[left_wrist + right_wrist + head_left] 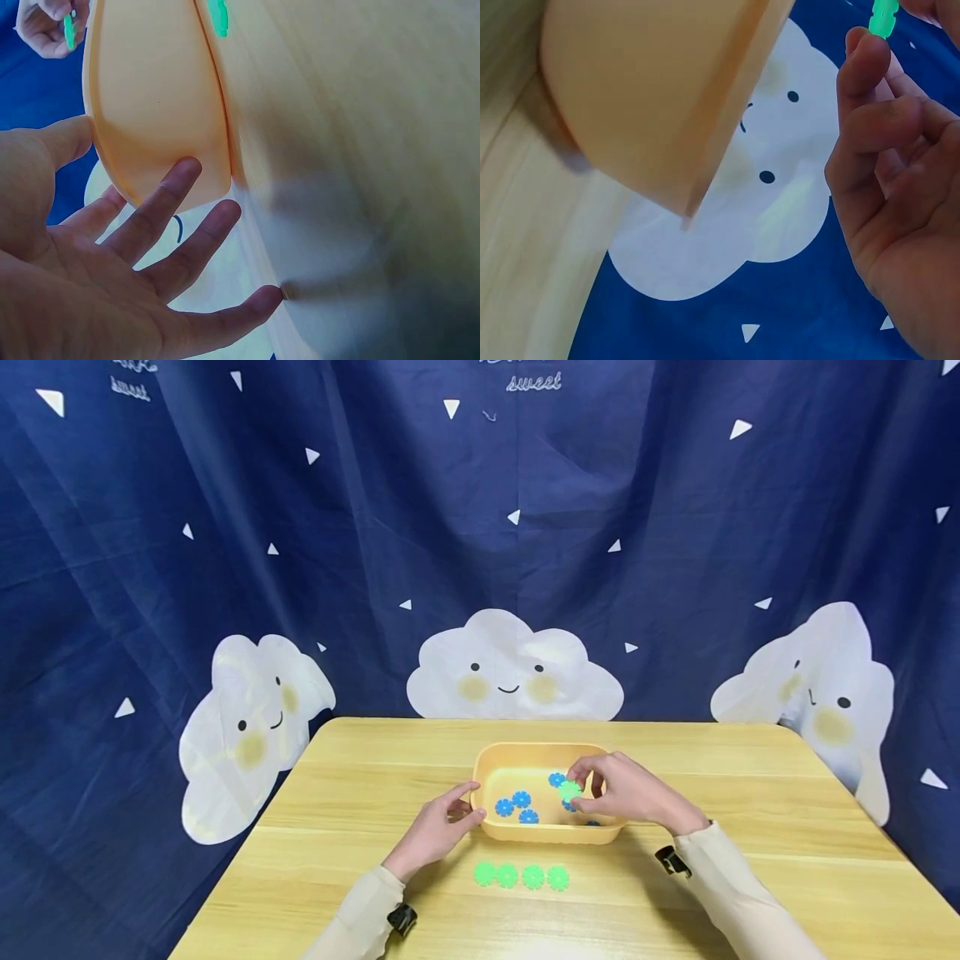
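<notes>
My right hand [626, 789] pinches a green snowflake disc [570, 791] between thumb and fingertips, over the right part of a yellow-orange plastic bin [491, 833]. In the right wrist view the green disc [883, 18] appears edge-on at the fingertips, above rim height. My left hand [435, 833] touches the bin's left end, thumb at the rim, the other fingers spread fairly straight along the outer wall [157, 90]. Several blue snowflake discs [521, 798] lie inside the bin; some are partly hidden by the right hand and the near wall.
Several green snowflake discs [533, 877] form a row on the wooden table [360, 777], in front of the bin. Behind the table hangs a dark blue curtain [360, 568] with white clouds and triangles. Each wrist wears a small black device.
</notes>
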Tool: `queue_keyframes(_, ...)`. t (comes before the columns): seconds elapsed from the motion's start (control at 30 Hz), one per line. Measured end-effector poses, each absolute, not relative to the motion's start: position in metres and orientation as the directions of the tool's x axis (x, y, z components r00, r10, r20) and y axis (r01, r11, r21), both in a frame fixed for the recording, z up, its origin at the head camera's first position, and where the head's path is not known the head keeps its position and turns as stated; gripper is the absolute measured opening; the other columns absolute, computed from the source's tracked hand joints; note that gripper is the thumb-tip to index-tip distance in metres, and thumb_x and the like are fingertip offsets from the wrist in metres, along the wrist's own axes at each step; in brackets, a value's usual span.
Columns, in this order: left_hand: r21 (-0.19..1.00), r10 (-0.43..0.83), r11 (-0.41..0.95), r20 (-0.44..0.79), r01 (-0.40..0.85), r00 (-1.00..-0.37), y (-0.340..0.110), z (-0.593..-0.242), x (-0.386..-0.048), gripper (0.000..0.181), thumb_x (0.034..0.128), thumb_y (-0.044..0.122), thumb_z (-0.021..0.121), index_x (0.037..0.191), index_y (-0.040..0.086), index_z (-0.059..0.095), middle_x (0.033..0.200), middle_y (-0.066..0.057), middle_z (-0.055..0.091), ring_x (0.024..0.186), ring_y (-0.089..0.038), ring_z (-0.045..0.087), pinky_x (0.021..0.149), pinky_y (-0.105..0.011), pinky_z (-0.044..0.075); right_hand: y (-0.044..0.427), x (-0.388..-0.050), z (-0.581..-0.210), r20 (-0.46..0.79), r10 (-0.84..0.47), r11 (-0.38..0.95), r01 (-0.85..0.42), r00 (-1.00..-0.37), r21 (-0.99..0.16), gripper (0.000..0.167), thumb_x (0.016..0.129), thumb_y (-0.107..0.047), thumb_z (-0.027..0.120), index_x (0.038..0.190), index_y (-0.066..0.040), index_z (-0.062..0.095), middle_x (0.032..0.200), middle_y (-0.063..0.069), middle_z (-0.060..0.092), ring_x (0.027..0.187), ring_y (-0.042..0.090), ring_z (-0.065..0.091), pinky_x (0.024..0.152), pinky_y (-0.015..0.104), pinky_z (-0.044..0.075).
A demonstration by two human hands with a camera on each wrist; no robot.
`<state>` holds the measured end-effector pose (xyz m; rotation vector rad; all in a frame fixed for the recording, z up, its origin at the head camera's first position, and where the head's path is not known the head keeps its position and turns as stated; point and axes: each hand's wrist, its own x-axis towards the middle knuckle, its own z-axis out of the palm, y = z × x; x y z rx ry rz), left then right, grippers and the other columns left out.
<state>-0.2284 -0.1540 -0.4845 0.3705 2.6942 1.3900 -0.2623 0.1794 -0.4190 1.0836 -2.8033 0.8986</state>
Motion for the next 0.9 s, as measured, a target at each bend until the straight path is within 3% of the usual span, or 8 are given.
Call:
queue_keyframes(0.43, 0.806, 0.259, 0.560, 0.049, 0.191, -0.965, -0.154, -0.485, -0.227, 0.058, 0.0991, 0.040, 0.067, 0.149, 0.013, 0.053, 0.112, -0.005, 0.071, 0.111, -0.030, 0.066, 0.094, -0.048, 0.056, 0.192, -0.241, -0.426, 0.189, -0.619, 0.611, -0.619, -0.762, -0.493, 0.028, 0.085, -0.027, 0.083, 0.106, -0.014, 0.072, 0.090, -0.013, 0.068, 0.064, -0.002, 0.056, 0.062, 0.021, 0.050)
queue_keyframes(0.9, 0.804, 0.259, 0.564, 0.046, 0.189, -0.965, -0.154, -0.485, -0.227, 0.059, 0.0992, 0.040, 0.067, 0.149, 0.012, 0.052, 0.112, -0.006, 0.071, 0.111, -0.030, 0.066, 0.094, -0.048, 0.056, 0.201, -0.218, -0.440, 0.214, -0.644, 0.576, -0.650, -0.734, -0.495, 0.025, 0.084, -0.023, 0.083, 0.105, -0.016, 0.071, 0.086, -0.015, 0.067, 0.068, -0.003, 0.057, 0.062, 0.020, 0.051)
